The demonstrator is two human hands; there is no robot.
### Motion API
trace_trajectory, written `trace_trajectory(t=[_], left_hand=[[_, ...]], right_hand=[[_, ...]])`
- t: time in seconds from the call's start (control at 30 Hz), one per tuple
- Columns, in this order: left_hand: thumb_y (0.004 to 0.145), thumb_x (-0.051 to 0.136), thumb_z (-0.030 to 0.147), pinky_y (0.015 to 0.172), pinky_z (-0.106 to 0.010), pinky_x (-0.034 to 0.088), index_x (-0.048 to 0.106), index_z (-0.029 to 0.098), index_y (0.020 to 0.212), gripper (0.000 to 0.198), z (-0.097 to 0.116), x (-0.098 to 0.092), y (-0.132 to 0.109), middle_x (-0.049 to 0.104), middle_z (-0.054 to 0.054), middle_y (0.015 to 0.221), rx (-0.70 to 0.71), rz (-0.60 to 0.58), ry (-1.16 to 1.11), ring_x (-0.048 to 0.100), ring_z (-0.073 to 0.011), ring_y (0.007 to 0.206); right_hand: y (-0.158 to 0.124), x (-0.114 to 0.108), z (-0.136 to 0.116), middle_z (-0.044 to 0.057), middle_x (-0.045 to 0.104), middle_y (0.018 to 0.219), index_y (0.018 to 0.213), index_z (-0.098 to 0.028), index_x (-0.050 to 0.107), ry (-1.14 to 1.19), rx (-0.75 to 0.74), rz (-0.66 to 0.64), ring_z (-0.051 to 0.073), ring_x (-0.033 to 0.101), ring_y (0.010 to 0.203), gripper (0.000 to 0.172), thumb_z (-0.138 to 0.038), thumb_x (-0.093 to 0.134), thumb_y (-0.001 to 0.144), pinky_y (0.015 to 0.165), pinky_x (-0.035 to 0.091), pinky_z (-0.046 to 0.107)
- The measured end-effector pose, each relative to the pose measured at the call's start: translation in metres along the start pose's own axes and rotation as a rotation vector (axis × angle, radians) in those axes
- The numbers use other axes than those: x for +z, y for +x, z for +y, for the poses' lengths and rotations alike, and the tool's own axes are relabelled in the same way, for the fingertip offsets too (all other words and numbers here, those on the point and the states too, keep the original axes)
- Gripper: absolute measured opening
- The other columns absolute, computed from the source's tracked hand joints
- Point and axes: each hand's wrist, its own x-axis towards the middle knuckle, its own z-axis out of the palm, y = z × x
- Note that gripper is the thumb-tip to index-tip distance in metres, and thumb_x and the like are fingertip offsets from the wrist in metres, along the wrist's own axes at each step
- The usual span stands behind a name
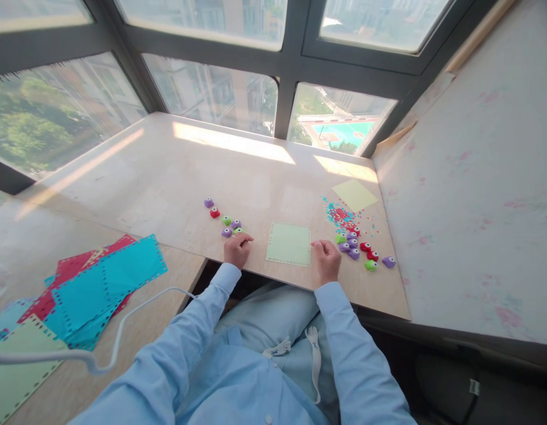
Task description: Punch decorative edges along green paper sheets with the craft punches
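Note:
A pale green sheet (pixel 289 244) with small holes along its edges lies flat between my hands. To its left, my left hand (pixel 238 249) rests closed at the table edge, beside several purple, red and green one-eyed pieces (pixel 226 220). My right hand (pixel 326 261) is closed at the sheet's right edge; the fingers are curled and nothing shows in them. Just right of it sit several more one-eyed pieces (pixel 353 242), with a scatter of tiny red and blue bits (pixel 339 216) behind them.
A pale yellow sheet (pixel 355 195) lies at the back right. Red, blue and green punched sheets (pixel 109 283) overlap at the left, near a white cable (pixel 118 336). Windows border the table (pixel 238 171) behind; a floral wall (pixel 472 206) stands at the right.

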Motion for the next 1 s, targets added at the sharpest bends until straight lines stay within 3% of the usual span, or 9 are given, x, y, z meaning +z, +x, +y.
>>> trace_trajectory(t=[1.0], left_hand=[[0.069, 0.047, 0.005, 0.071, -0.029, 0.052, 0.066, 0.021, 0.063, 0.026, -0.0002, 0.001, -0.0023, 0.07, -0.002, 0.069, -0.067, -0.028, 0.14, 0.065, -0.0173, 0.069]], right_hand=[[-0.0046, -0.0025, -0.0035, 0.005, 0.073, 0.076, 0.075, -0.018, 0.069, -0.004, 0.011, -0.023, 0.021, 0.064, 0.074, 0.025, -0.039, 0.056, 0.082, 0.07, 0.048, 0.031]])
